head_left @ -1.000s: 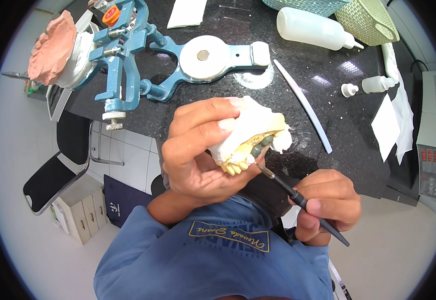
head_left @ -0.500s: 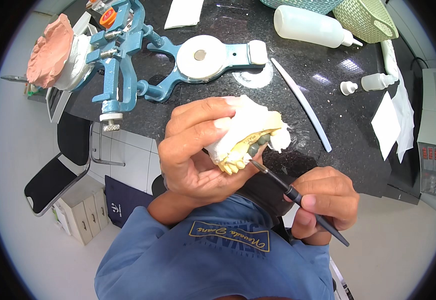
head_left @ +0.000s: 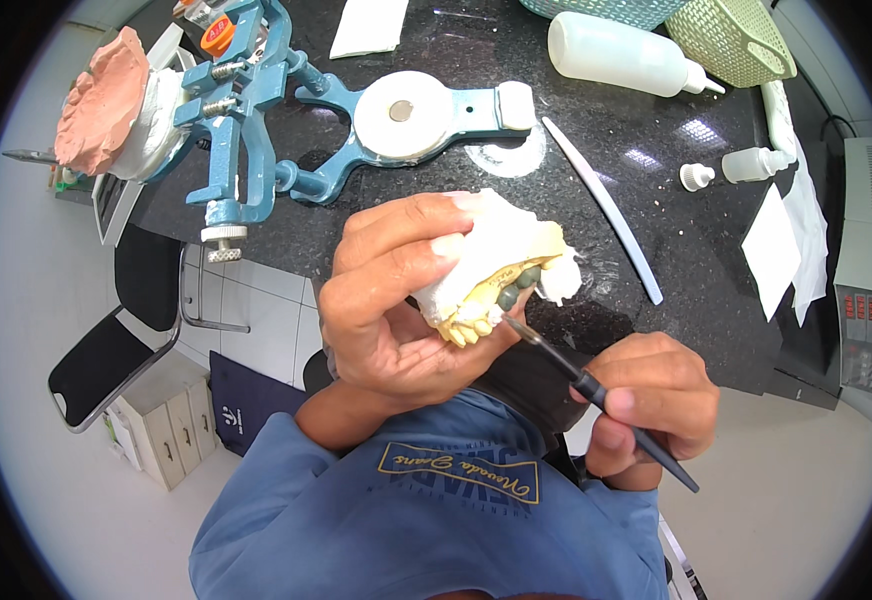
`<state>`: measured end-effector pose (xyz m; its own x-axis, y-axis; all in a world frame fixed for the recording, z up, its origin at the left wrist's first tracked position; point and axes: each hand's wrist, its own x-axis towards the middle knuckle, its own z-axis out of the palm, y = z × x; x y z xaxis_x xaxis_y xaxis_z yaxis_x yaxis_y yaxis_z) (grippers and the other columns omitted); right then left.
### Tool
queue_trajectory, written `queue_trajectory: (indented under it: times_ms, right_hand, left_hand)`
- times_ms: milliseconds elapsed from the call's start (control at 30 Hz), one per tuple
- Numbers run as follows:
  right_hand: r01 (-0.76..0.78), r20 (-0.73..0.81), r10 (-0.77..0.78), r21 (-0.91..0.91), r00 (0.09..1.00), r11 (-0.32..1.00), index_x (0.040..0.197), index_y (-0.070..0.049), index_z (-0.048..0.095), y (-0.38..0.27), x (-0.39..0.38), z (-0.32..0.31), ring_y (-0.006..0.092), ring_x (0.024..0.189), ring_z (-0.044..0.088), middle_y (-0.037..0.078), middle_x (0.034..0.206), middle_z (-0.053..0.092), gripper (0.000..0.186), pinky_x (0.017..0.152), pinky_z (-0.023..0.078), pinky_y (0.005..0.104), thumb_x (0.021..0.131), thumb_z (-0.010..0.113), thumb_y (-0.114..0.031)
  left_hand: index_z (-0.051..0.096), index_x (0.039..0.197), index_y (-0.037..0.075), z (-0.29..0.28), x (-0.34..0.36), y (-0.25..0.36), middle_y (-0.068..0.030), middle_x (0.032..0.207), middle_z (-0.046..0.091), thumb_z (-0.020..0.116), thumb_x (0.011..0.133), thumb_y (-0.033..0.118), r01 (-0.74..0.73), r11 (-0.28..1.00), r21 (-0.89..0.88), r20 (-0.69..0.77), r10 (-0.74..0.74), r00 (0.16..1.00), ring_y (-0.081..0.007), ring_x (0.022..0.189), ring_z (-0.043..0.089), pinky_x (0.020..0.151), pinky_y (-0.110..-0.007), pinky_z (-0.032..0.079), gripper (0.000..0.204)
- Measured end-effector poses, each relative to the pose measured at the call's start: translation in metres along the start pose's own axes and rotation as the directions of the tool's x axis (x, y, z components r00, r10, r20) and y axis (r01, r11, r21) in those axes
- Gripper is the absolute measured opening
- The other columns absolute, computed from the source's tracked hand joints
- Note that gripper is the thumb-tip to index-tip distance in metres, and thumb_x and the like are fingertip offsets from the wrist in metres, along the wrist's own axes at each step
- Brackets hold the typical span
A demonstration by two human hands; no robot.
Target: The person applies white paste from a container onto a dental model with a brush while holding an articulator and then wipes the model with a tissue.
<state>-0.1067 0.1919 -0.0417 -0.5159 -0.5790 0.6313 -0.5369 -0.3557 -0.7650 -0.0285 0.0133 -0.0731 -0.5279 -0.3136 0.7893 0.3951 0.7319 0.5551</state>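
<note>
My left hand (head_left: 386, 290) is closed around a dental plaster model (head_left: 501, 240), its white base up and its yellow teeth turned toward me. A few dark grey-green teeth (head_left: 518, 287) sit along its edge, with a small white patch beside them. Pinched in the fingers of my right hand (head_left: 656, 405) is a slim brush (head_left: 586, 385) with a black handle and metal collar. Its tip meets the model, or nearly so, by the white patch next to the grey-green teeth. My left palm hides the model's underside.
A blue articulator (head_left: 246, 150) bearing a pink model (head_left: 102, 105) stands at the left on the dark worktop. A pale curved stick (head_left: 604, 210) lies beyond my hands. Rightward are a squeeze bottle (head_left: 616, 55), a small dropper bottle (head_left: 753, 164), a white pad (head_left: 771, 245) and a green basket (head_left: 736, 40).
The brush tip has shifted very slightly right along the model's edge. Both hands keep their grips and nearly the same places.
</note>
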Motion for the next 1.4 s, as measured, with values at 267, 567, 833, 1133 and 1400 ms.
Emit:
queue_trajectory:
  times_ms: [267,567,833,1133,1400]
  right_hand:
    - [-0.262,-0.252,0.227,-0.111,0.941,0.959,0.092,0.002,0.062,-0.010,-0.003,-0.029,0.0157,0.061,0.060,0.012,0.073,0.062,0.015,0.054,0.047,0.0228,0.080,0.070,-0.004]
    - [-0.553,-0.229,0.512,-0.184,0.828,0.813,0.078,0.000,0.058,-0.013,-0.002,-0.029,0.0108,0.061,0.055,0.010,0.070,0.062,0.014,0.057,0.044,0.0229,0.069,0.068,0.004]
    - [-0.484,-0.182,0.450,-0.263,0.875,0.835,0.078,-0.001,0.059,-0.008,-0.004,-0.028,0.0104,0.060,0.054,0.009,0.071,0.063,0.013,0.057,0.044,0.0231,0.070,0.068,0.004]
    - [-0.489,-0.169,0.459,-0.267,0.872,0.830,0.079,0.000,0.060,-0.010,-0.004,-0.029,0.0120,0.061,0.057,0.009,0.071,0.064,0.013,0.058,0.045,0.0236,0.069,0.068,0.004]
    - [-0.427,-0.091,0.418,-0.274,0.904,0.862,0.080,0.001,0.062,-0.011,-0.003,-0.029,0.0152,0.063,0.061,0.011,0.071,0.064,0.015,0.057,0.047,0.0248,0.069,0.071,0.002]
  left_hand:
    - [0.039,0.116,0.002,0.002,0.003,0.004,-0.0239,0.116,0.052,0.073,0.076,0.000,0.094,0.996,-0.013,0.005,-0.094,0.996,-0.0295,0.107,0.059,0.090,-0.038,0.055,0.052]
    - [0.041,0.116,0.001,0.010,0.004,0.005,-0.0255,0.117,0.054,0.070,0.077,-0.005,0.149,0.987,-0.056,-0.036,-0.151,0.988,-0.0294,0.110,0.059,0.094,-0.038,0.053,0.049]
    - [0.041,0.116,0.000,0.008,0.004,0.005,-0.0252,0.117,0.054,0.070,0.077,-0.005,0.142,0.988,-0.055,-0.018,-0.143,0.990,-0.0296,0.112,0.058,0.095,-0.038,0.053,0.049]
    - [0.041,0.116,0.000,0.009,0.004,0.005,-0.0250,0.117,0.054,0.070,0.076,-0.006,0.145,0.987,-0.071,-0.019,-0.147,0.989,-0.0290,0.111,0.059,0.094,-0.037,0.053,0.050]
    - [0.042,0.115,0.000,0.010,0.005,0.005,-0.0238,0.116,0.054,0.073,0.074,-0.005,0.139,0.987,-0.076,-0.038,-0.142,0.989,-0.0296,0.110,0.059,0.093,-0.038,0.053,0.052]
